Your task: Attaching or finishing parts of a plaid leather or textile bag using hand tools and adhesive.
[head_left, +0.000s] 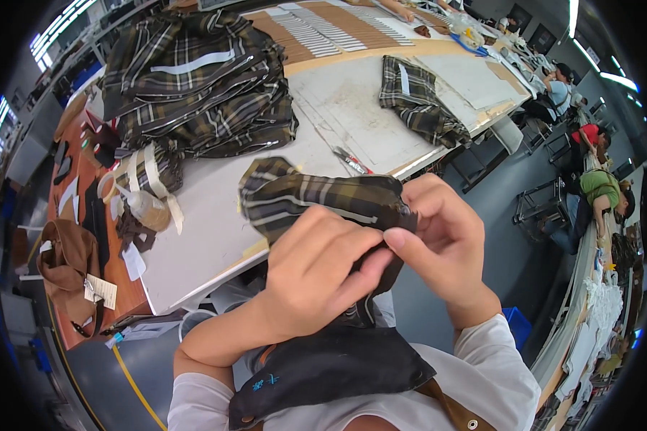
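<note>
Both hands up front, work is in the air by the near table edge: plaid piece (pixel 323 194), brown-olive check with white lines, one end bunched toward the table (pixel 216 248), the other end at the fingertips. Left hand (pixel 313 269) has its fingers curled round, pinching the dark edge (pixel 389 269) of the piece; right hand (pixel 446 241) grips the same end from the other side, thumb pressed in front, fingers bent behind (exact contact under the thumb is hidden, can't tell how many layers are caught). Step in hand looks like working that edge between the fingertips. To do it well: pinch close to the edge, line the layers up before pressing, keep the two thumbs near each other so the fold doesn't twist, and pull only lightly, since loose woven cloth would probably stretch or fray. The free end would sit better resting on the table, so its weight doesn't drag on the pinch; checks should run straight, an easy guide for the eye. Big plaid pile (pixel 201 86) at far left, smaller plaid stack (pixel 417 97) toward the right, red-handled tool (pixel 354 161) beyond the piece, best kept clear of the cloth
</note>
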Demonstrator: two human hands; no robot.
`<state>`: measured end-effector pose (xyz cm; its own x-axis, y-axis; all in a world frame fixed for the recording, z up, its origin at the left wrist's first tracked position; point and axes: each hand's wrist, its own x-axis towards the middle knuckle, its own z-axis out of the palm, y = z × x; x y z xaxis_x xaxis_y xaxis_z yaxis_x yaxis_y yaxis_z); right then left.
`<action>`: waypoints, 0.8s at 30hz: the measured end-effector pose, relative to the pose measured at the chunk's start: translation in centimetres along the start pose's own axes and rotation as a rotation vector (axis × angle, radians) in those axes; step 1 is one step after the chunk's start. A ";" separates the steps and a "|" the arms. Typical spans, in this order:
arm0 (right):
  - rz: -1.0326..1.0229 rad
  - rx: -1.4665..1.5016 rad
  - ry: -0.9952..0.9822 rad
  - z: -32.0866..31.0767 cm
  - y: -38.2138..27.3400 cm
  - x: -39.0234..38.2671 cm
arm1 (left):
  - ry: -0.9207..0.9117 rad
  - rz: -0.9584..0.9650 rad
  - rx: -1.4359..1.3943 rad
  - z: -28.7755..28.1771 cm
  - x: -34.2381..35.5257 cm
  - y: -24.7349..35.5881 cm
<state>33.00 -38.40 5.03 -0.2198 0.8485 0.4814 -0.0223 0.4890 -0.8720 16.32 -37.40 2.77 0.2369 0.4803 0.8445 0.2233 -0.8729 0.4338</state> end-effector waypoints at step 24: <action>-0.118 -0.783 -0.173 -4.1 -5.4 -2.9 | -0.061 0.150 -0.007 2.0 0.6 2.2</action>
<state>37.71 -42.68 8.72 -0.4081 0.7706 0.4895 0.6205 0.6274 -0.4704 18.86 -38.89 3.61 0.3236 0.3486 0.8796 0.1743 -0.9357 0.3067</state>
